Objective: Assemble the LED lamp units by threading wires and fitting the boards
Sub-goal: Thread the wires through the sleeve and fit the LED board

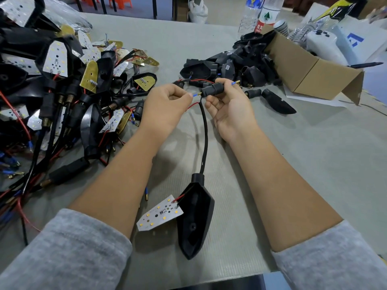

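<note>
My right hand (pixel 228 105) grips a black cylindrical stem piece (pixel 211 89) held level above the table. A blue-and-brass wire terminal (pixel 235 82) sticks out of its right end. My left hand (pixel 165 101) pinches a second blue terminal (pixel 196 94) at the stem's left end, with a red wire (pixel 191 105) trailing below it. A black cable (pixel 205 135) hangs down from there to a black lamp housing (pixel 195 218) lying near me. A white LED board (pixel 160 213) lies beside the housing, joined to it by red and black wires.
A heap of wired housings and LED boards (pixel 56 84) fills the left of the table. More empty black housings (pixel 232 65) lie at the back beside an open cardboard box (pixel 314 72). Water bottles (pixel 266 15) stand behind. A loose terminal (pixel 147 194) lies by my left forearm.
</note>
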